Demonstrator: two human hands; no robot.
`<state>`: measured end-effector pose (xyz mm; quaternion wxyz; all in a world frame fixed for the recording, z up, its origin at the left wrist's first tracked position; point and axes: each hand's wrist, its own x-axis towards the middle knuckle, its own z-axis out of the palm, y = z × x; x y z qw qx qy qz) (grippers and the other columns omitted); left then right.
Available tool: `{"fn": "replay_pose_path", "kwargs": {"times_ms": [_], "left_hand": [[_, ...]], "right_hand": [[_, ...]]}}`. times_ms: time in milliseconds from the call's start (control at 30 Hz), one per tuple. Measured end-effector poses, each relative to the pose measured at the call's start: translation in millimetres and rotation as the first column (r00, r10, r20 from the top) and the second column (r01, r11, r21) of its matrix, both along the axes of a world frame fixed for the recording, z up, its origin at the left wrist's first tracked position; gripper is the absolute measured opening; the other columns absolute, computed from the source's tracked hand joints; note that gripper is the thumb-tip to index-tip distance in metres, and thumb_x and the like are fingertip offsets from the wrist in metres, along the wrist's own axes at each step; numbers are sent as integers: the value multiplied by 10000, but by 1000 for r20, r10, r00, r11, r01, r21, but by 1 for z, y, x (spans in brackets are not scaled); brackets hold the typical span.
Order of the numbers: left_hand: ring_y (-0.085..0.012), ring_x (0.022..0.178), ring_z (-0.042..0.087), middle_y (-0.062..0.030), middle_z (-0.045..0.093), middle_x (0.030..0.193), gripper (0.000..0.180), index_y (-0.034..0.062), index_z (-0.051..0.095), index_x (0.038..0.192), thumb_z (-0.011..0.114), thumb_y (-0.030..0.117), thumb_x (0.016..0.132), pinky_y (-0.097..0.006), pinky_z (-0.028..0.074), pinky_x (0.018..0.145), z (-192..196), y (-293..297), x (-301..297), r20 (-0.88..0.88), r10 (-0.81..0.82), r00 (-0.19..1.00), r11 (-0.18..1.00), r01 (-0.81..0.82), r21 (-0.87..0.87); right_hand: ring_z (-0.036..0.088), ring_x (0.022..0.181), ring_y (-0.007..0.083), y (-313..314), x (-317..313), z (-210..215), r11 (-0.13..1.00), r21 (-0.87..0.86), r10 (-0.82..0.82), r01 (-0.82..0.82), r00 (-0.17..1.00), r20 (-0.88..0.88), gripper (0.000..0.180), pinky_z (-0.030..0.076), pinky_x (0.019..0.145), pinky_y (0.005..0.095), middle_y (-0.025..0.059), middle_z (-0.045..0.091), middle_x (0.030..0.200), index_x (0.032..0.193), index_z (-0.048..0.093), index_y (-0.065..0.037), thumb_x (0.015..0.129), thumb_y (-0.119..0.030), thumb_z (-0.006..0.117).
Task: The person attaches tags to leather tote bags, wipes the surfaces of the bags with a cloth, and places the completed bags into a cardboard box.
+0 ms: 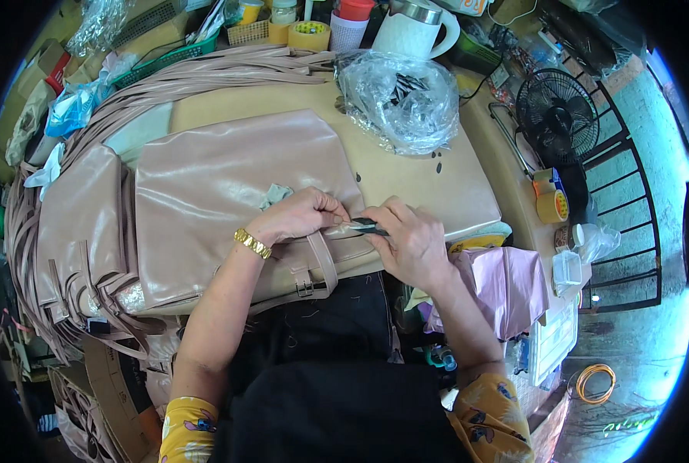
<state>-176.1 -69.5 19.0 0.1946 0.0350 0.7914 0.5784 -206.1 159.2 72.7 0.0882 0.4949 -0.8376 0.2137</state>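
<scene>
Pink leather panel [229, 193]: left hand [298, 216] pinches strap [325, 262]; right hand [410, 239] grips dark tool [368, 226] (probably cutter); buckle fitted, strap-end work unfinished.

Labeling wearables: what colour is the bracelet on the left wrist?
Gold; the bracelet shows best in the head view, just behind the left hand.
</scene>
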Motion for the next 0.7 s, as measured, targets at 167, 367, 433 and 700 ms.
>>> {"fn": "replay_pose_path", "kwargs": {"times_ms": [167,367,433,700], "left_hand": [[-53,760,535,30,678,821,146,29,726,1000,661,119,907,-239,441,725,-1,-1,-1,49,42,998,998,-44,46],[-49,744,521,47,661,805,145,37,727,1007,673,118,900,-234,434,710,-1,-3,0,65,36,997,996,-41,78],[-49,743,518,51,655,804,145,39,727,1008,674,120,900,-233,432,712,2,-3,0,73,32,997,997,-37,66],[-50,770,529,47,660,830,149,38,724,1001,677,135,898,-227,432,739,-6,-5,-1,42,25,999,997,-28,67]], "right_hand": [[629,738,275,-14,-19,16,982,131,135,-138,990,30,213,473,670,396,59,581,848,936,653,-92,742,-117,739],[634,741,269,-20,-30,20,966,179,168,-187,979,116,168,476,698,398,67,586,828,920,665,-81,760,-116,703],[635,737,271,-20,-33,20,968,174,153,-182,974,170,162,477,695,402,70,591,824,921,668,-80,765,-116,694],[629,710,275,-20,-27,18,973,134,176,-186,981,80,161,491,683,390,73,613,831,911,670,-70,751,-83,690]]}}
